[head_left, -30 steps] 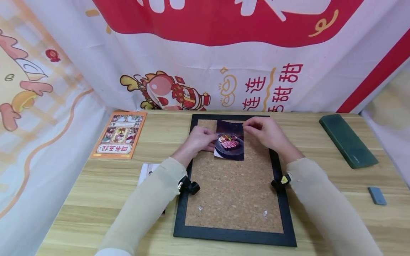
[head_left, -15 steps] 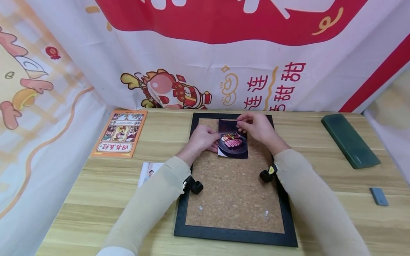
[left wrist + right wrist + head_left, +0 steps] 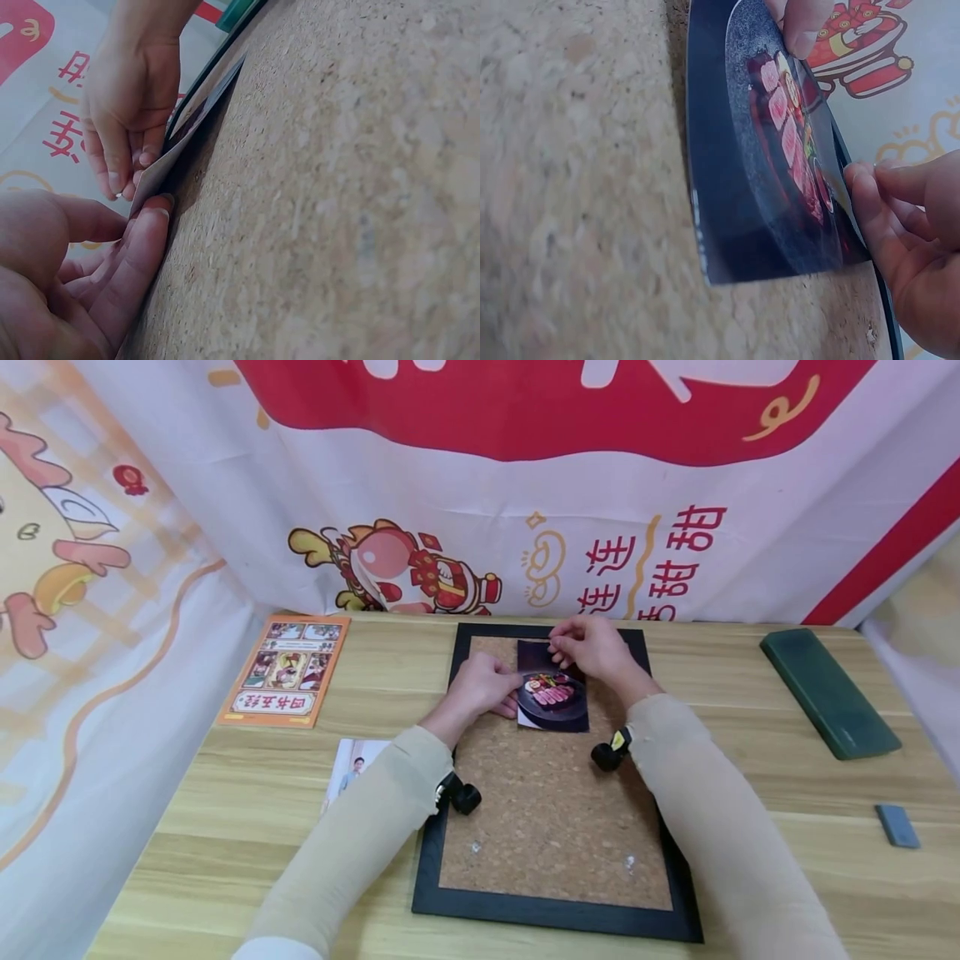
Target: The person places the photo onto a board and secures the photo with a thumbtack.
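Note:
In the head view my left hand pinches the left edge of a photo print of sliced meat on a dark plate. That print lies over the upper part of a black-framed cork board. In the left wrist view the print bows up from the cork, its pale back showing. My right hand is at the print's top edge, thumb and index finger pinched on a small clear pin, mostly hidden by the fingertips. Two clear pins sit low on the cork.
An orange booklet lies at the table's back left. Another photo is partly under my left forearm. On the right are a dark green case and a small grey-blue block. A printed cloth hangs behind the table.
My right hand has moved left along the print's top, from its upper right corner to nearer the middle. The left hand keeps hold of the left edge. The head view has shifted slightly.

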{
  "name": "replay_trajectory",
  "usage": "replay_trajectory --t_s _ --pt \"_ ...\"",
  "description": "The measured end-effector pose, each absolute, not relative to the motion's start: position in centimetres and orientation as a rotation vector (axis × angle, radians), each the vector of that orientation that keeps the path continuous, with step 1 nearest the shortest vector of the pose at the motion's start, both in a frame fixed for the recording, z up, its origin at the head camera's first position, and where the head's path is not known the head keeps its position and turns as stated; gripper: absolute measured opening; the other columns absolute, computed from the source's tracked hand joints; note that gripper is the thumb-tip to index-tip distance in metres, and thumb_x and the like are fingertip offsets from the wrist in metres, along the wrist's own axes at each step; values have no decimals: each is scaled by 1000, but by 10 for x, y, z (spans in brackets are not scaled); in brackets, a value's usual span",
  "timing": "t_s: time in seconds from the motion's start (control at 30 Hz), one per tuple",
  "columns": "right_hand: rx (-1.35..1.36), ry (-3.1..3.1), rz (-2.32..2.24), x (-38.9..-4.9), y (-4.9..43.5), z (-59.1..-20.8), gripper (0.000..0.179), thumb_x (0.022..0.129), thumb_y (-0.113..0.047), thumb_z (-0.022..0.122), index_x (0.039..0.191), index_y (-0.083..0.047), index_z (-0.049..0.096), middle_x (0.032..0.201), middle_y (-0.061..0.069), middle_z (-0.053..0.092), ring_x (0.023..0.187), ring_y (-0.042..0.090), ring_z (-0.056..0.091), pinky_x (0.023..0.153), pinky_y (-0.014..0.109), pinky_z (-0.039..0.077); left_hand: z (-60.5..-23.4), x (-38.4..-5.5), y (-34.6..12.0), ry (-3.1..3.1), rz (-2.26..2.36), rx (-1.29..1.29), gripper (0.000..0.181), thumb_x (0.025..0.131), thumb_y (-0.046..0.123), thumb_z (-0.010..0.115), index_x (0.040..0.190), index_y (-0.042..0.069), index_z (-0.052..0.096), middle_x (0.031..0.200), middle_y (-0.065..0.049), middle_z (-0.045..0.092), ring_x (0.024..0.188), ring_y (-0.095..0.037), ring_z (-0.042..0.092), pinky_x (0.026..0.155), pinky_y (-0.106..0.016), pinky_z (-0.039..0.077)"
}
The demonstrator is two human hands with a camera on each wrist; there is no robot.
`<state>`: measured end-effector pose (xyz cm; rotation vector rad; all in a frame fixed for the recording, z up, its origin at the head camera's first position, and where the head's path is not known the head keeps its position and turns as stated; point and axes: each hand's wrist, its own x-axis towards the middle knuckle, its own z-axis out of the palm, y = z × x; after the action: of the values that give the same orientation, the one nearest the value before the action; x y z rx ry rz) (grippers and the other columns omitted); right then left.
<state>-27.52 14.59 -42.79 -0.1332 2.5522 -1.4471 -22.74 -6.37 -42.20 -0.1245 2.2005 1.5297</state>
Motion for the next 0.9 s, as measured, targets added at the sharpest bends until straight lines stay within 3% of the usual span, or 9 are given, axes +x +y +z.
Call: replay_trajectory --t_s 0.57,0.9 --pt "-171 2587 -1337 -286 136 -430 18 110 -1 57 114 10 71 90 16 71 65 11 62 58 22 55 -423 -230 -66 2248 1430 -98 18 107 13 65 98 -2 72 71 -7 68 52 -12 69 52 -25 61" --pt "-31 2536 -1214 -296 133 -422 19 111 -5 56 116 3 72 94 11 70 71 15 60 57 23 51 -424 -232 -64 2194 1478 -102 16 107 11 66 97 -2 69 66 -7 68 51 -12 68 50 -25 61"
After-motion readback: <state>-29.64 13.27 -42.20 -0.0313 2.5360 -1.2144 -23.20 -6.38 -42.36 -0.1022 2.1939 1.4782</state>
